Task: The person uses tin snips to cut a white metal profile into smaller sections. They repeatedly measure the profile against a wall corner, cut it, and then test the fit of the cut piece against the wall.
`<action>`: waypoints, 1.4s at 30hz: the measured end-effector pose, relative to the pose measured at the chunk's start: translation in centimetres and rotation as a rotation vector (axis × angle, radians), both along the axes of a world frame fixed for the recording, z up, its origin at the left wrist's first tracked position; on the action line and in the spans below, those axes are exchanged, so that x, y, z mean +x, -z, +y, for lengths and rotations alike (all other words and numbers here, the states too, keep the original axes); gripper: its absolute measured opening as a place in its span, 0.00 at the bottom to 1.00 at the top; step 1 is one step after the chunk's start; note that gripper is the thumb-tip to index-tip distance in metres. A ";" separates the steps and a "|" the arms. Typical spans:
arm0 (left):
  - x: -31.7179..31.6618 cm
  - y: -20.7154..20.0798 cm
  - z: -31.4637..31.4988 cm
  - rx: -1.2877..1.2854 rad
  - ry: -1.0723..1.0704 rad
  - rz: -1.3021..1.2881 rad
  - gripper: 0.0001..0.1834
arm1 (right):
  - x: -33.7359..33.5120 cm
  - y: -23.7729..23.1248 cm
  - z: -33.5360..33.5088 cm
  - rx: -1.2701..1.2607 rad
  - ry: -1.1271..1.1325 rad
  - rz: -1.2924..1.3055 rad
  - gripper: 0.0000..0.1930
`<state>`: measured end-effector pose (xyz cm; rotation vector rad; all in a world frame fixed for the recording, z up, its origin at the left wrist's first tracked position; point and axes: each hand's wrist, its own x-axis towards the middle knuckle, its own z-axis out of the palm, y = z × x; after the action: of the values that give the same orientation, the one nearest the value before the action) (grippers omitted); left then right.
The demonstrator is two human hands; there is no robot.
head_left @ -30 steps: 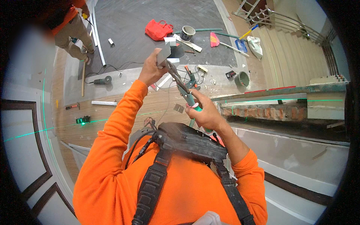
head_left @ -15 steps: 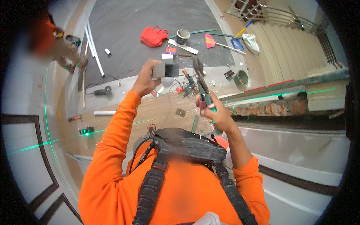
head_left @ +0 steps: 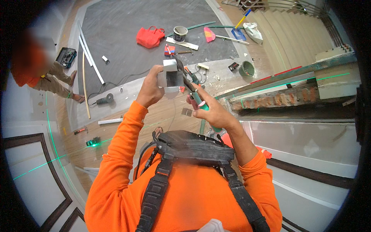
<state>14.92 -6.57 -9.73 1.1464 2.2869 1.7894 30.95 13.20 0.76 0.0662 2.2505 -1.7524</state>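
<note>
High above the floor, my left hand (head_left: 151, 89) was clenched around a small white bracket (head_left: 170, 77), held out in front of my chest, and my right hand (head_left: 210, 113) was closed on the green-and-pink handles of the snips (head_left: 189, 87), whose blades met the bracket's right edge. The risk I judged greatest was a drop: the bracket sat in fingertips only (thumb and fingers pinching its left side), so a hard squeeze of the snips could twist it free, and it would fall a long way to the floor below. A person in orange (head_left: 36, 69) crouched at the left, well apart from the spot beneath my hands, but the grinder (head_left: 104, 99), the bucket (head_left: 246, 69) and the red bag (head_left: 150, 36) lay down there. The blades also worked near my left fingers (head_left: 156, 71); a slip toward them could cut. Any offcut would likewise drop uncontrolled, I thought.
</note>
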 end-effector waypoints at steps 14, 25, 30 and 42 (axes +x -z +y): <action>0.2 -1.9 0.8 0.015 -0.051 -0.036 0.31 | -0.6 -2.0 2.3 0.071 -0.048 -0.013 0.44; 1.5 -2.7 2.8 0.009 -0.037 -0.008 0.29 | 1.5 1.0 0.0 -0.056 0.351 -0.078 0.32; 0.8 -1.5 2.0 -0.038 -0.009 -0.305 0.32 | 2.1 1.4 1.0 -0.108 0.339 -0.019 0.29; 2.8 -1.3 4.4 0.084 -0.151 0.155 0.29 | 2.4 1.3 -0.6 -0.149 0.415 -0.008 0.24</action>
<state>17.71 -2.12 -8.43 1.1938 2.4677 1.9306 33.32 12.60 -0.54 0.5425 2.2071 -2.1105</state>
